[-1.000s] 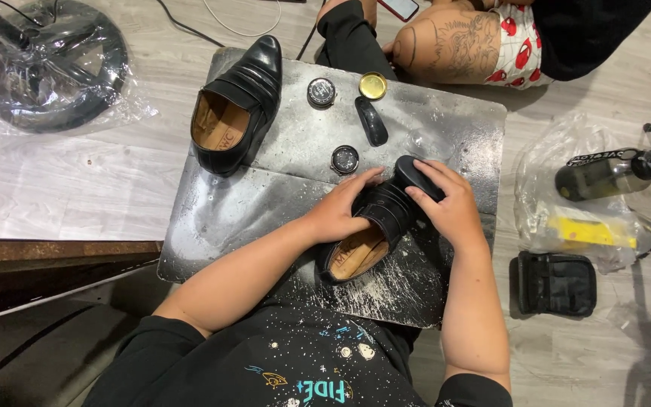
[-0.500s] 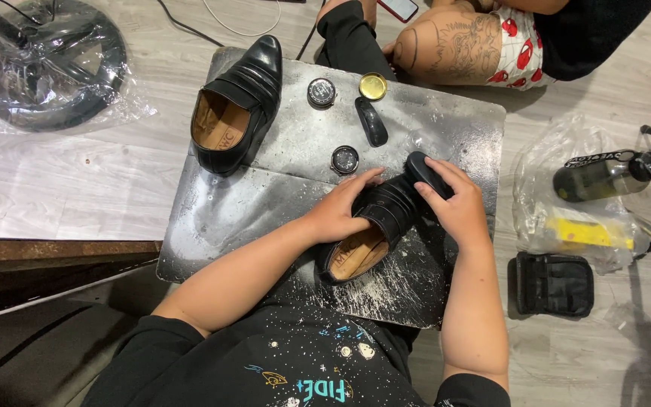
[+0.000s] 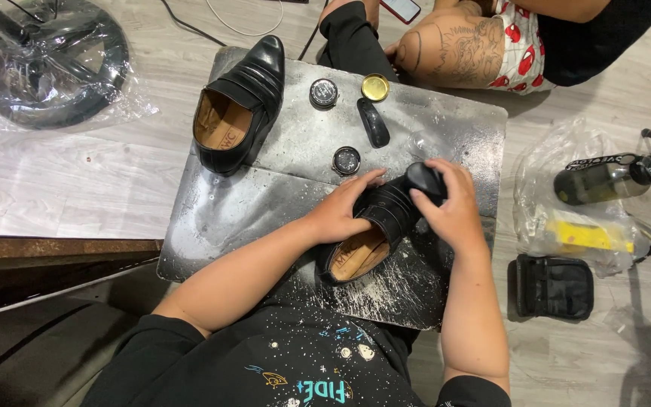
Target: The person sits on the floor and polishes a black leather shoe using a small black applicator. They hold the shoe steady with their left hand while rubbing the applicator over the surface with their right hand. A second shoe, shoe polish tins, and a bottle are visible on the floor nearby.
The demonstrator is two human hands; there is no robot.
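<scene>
Hardly anything has shifted since the earlier frames: both hands stay on the same shoe, and the right one has slid only slightly along its toe, so the rubbing over the front of the shoe looks to be going on in the same spot.

Nearest the body, the left hand (image 3: 340, 211) lies curled over the throat of the glossy black leather slip-on shoe (image 3: 374, 226), fingers closed loosely round its pleated upper to steady it. That shoe lies on its side between the two hands, its tan leather insole turned toward the person. Just right of it, the right hand (image 3: 450, 207) is folded round a rounded black brush or applicator (image 3: 423, 179), pressed against the toe; its working face is hidden, so bristles or pad cannot be told.

Under both hands is a scuffed, dull grey metal sheet (image 3: 265, 203), smeared and speckled with white near the body.

Beyond the left hand stand a small round tin with a dark lid (image 3: 346, 160), a long oval black brush (image 3: 373, 123), a second dark round tin (image 3: 324, 93) and a brass-coloured round lid (image 3: 375, 87). Further left of these stands the matching black shoe (image 3: 239, 105), upright, with an open tan lining. Past them, another person's tattooed knee (image 3: 453, 49) rests at the sheet's far edge.
</scene>
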